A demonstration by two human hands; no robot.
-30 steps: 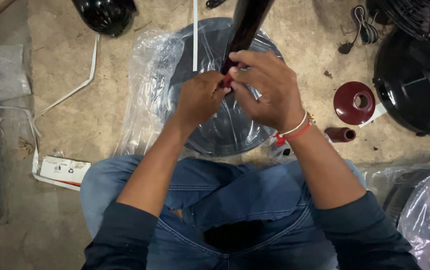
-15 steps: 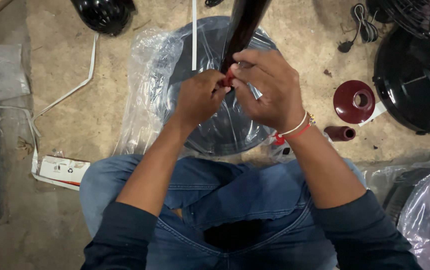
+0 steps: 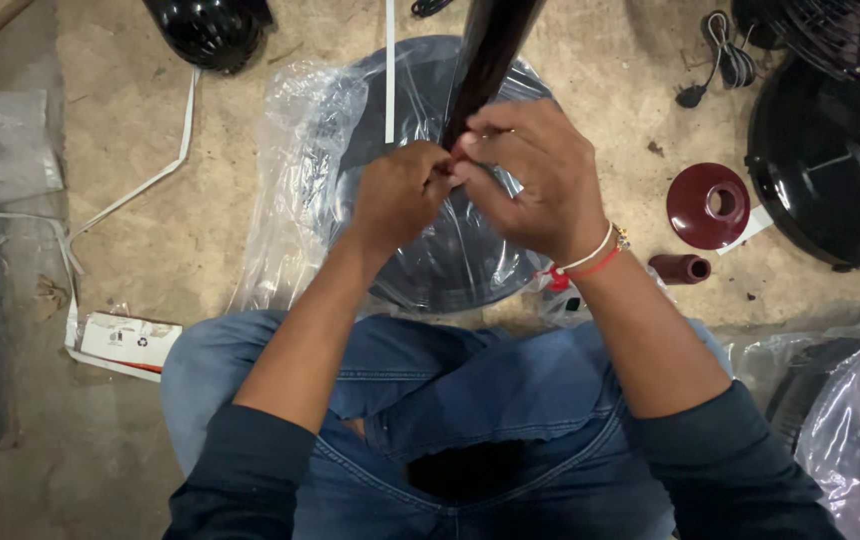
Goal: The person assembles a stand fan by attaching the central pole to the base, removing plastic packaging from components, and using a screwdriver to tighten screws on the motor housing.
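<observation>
On the concrete floor [image 3: 130, 160] by my right knee lie a maroon domed cap [image 3: 707, 205] and, just below it, a short maroon tube [image 3: 680, 268], with a glossy black round housing [image 3: 830, 170] at the right edge and a coiled black cord [image 3: 720, 60] near the top. Toward the left edge I see a white strap [image 3: 165, 165], a crumpled clear bag [image 3: 0, 145] and a small white box [image 3: 130, 340]. A black domed part [image 3: 208, 30] sits at the top edge.

A small workshop or assembly spot for fans, with the work done sitting on a rough concrete floor [image 3: 250, 200]. Fan parts lie all around: a wire fan guard [image 3: 840, 40], a black round base [image 3: 830, 170], a maroon cap [image 3: 707, 205], plastic bags [image 3: 300, 180] and a coiled power cord [image 3: 725, 60]
</observation>
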